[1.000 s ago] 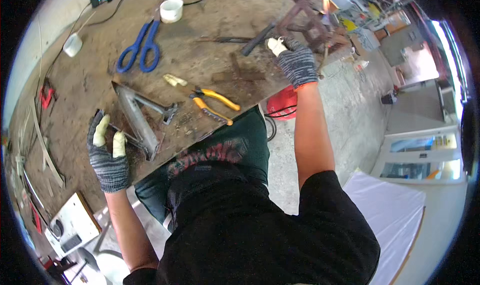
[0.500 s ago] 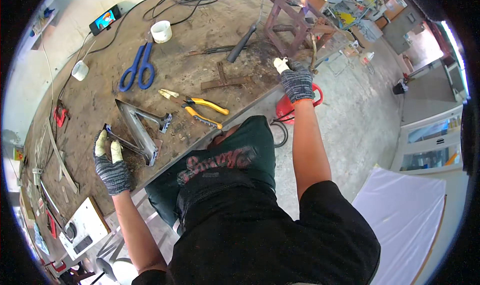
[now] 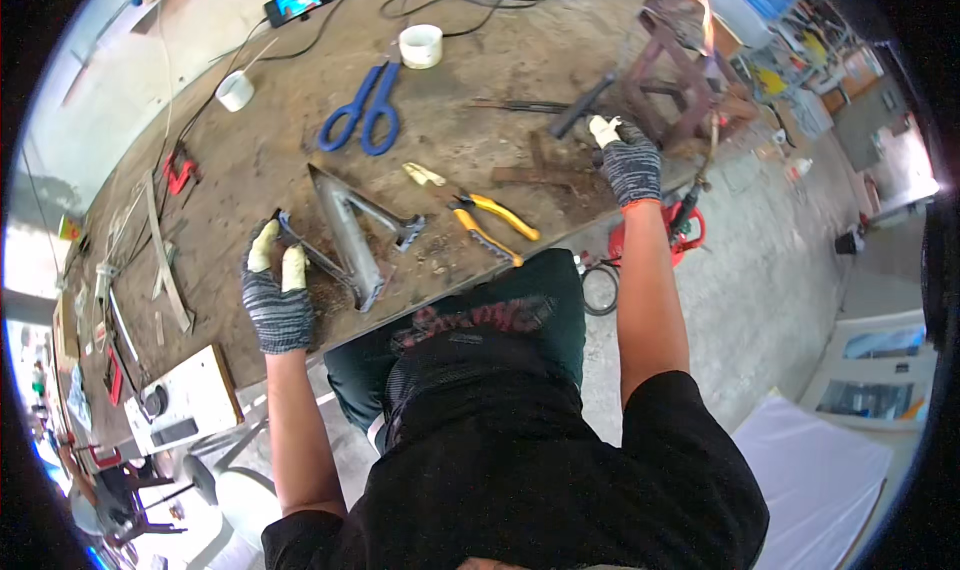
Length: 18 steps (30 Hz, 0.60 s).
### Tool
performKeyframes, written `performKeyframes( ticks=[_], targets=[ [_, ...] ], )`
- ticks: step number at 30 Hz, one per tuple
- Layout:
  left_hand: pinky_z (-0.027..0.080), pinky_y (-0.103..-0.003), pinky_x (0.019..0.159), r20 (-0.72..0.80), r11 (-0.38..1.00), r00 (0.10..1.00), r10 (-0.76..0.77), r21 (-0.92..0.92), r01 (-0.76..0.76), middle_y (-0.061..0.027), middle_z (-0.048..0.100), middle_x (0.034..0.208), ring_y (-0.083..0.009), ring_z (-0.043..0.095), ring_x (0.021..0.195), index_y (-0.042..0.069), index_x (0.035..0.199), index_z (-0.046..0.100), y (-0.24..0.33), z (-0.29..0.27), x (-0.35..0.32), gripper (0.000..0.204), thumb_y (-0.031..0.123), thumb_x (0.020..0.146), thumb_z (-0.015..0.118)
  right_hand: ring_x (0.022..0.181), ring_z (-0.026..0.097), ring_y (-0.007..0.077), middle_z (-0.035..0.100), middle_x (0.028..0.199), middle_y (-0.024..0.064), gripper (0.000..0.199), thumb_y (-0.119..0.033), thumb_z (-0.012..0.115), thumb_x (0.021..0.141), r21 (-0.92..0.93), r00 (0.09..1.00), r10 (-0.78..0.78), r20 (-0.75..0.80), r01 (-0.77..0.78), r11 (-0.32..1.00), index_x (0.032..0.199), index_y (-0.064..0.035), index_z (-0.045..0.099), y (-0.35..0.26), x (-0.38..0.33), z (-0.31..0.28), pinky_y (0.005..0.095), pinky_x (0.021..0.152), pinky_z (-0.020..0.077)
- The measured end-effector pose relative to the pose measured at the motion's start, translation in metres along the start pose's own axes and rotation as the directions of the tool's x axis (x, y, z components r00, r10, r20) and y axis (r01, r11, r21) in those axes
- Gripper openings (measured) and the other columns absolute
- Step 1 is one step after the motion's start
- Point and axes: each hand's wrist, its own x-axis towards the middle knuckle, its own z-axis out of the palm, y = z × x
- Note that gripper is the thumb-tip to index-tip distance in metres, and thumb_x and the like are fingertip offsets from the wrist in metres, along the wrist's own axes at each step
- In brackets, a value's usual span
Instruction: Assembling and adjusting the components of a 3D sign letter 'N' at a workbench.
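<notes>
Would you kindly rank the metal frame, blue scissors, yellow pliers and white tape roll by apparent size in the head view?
1. Metal frame, at the left hand.
2. Blue scissors and yellow pliers: too alike to rank.
3. White tape roll, farther off.

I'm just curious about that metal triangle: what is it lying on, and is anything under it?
The metal triangle lies flat on the rusty, dusty workbench, with the left hand at its near corner. Through its open middle only benchtop shows. Whatever lies beneath the bars themselves is covered.
</notes>
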Motion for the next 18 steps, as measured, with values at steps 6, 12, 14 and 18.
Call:
performKeyframes(
  ticks=[6,12,14,18],
  targets=[
    [0.048,-0.034,0.097,-0.03,0.961,0.987,0.155,0.237,-0.144,-0.0134,0.062,0.126,-0.0209,0.059,0.112,0.001,0.134,0.055,-0.01,-0.004,0.001,0.038,0.005,0.097,0.06,0.098,0.069,0.03,0.073,0.106,0.0174,0.05,-0.049,0.072,0.086,-0.348,0.996,-0.082,-0.042,0.062,0.936,0.108,-0.0035,0.073,-0.052,-0.005,0.023,0.0384,0.089,0.0495],
    [0.045,-0.036,0.103,-0.026,1.0,1.0,0.005,-0.014,-0.006,-0.0124,0.061,0.127,-0.0217,0.058,0.117,0.001,0.136,0.054,-0.004,-0.001,0.001,0.039,0.007,0.098,0.06,0.105,0.066,0.0378,0.07,0.112,0.0212,0.064,-0.061,0.062,0.086,-0.463,0.999,0.04,0.035,-0.019,0.886,0.112,-0.0035,0.072,-0.049,0.015,0.033,0.0427,0.093,0.0475],
    [0.045,-0.036,0.104,-0.019,0.997,0.999,-0.048,-0.069,0.047,-0.0126,0.061,0.128,-0.0219,0.058,0.118,0.001,0.136,0.054,0.001,0.001,-0.001,0.039,0.008,0.098,0.06,0.103,0.066,0.0381,0.07,0.11,0.0227,0.066,-0.064,0.063,0.085,-0.539,0.994,0.106,0.039,-0.068,0.839,0.109,-0.0036,0.073,-0.046,0.023,0.033,0.0437,0.093,0.0471],
    [0.045,-0.036,0.105,-0.029,1.0,0.999,-0.014,-0.024,0.013,-0.0123,0.061,0.128,-0.0222,0.058,0.118,0.001,0.136,0.054,-0.002,0.001,0.001,0.039,0.009,0.098,0.06,0.099,0.066,0.0384,0.07,0.106,0.0239,0.069,-0.068,0.064,0.082,-0.399,0.994,0.11,-0.008,-0.104,0.911,0.106,-0.0037,0.074,-0.019,0.037,0.029,0.0443,0.091,0.0469]
  ],
)
